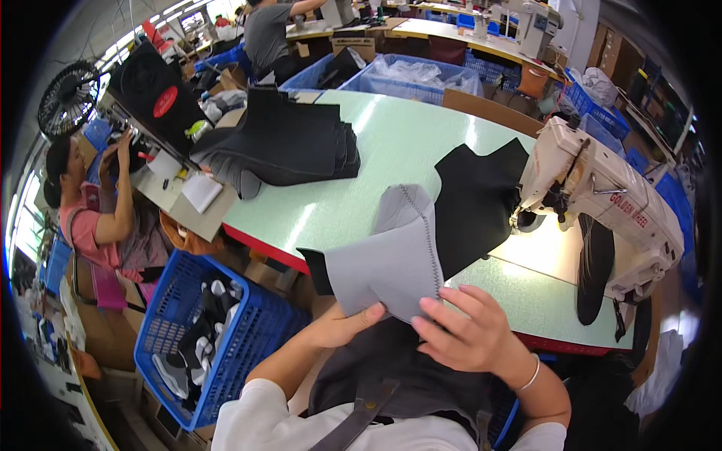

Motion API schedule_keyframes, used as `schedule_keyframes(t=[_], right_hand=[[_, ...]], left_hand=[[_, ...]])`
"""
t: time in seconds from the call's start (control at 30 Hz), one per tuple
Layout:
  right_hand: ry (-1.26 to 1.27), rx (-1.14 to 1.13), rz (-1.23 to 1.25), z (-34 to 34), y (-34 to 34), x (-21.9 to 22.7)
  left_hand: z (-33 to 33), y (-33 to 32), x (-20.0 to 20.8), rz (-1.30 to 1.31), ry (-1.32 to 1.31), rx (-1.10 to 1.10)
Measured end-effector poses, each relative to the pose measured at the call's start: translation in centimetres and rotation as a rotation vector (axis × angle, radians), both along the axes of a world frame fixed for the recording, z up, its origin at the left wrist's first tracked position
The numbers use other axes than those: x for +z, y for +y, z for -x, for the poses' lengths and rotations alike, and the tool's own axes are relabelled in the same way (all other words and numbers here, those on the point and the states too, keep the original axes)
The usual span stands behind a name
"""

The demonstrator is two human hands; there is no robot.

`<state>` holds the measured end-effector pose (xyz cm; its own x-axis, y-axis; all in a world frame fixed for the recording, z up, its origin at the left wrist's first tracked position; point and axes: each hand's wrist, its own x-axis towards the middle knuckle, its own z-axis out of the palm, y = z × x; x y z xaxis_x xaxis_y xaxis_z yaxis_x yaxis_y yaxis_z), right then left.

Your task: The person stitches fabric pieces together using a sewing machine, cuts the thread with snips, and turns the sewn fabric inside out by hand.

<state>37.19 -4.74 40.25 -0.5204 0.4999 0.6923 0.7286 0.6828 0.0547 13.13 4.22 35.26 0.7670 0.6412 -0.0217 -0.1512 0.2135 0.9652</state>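
Observation:
A grey fabric piece with a black lining and a dark zigzag seam is held up in front of me, curled open at its top. My left hand grips its lower edge, thumb on the grey side and fingers hidden behind. My right hand is at its lower right edge, fingers spread and fingertips touching the fabric by the seam. Behind it, a flat black fabric piece lies on the pale green table, reaching to the needle area of a white sewing machine on the right.
A stack of black cut pieces lies at the table's far left. Below the table's left edge stands a blue basket with black and grey pieces. A co-worker sits at left near a black fan. Blue crates stand behind the table.

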Motion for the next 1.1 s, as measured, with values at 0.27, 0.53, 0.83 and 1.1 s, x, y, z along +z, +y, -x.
schedule_keyframes(t=[0.27,0.53,0.83,1.1], right_hand=[[-0.098,-0.068,-0.149,0.2,-0.8,-2.7],[0.009,0.358,0.190,7.4,-2.7,-10.8],[-0.008,0.286,0.258,6.2,-4.1,-12.8],[0.413,-0.156,0.208,-0.5,-5.5,-4.7]], left_hand=[[-1.6,0.7,-3.6,0.553,-0.556,-0.086],[-9.0,2.1,-2.5,0.264,-0.339,0.044],[-10.2,-3.7,-5.5,-0.273,-0.083,-0.151],[-8.6,-3.7,-5.9,-0.771,0.046,-0.162]])
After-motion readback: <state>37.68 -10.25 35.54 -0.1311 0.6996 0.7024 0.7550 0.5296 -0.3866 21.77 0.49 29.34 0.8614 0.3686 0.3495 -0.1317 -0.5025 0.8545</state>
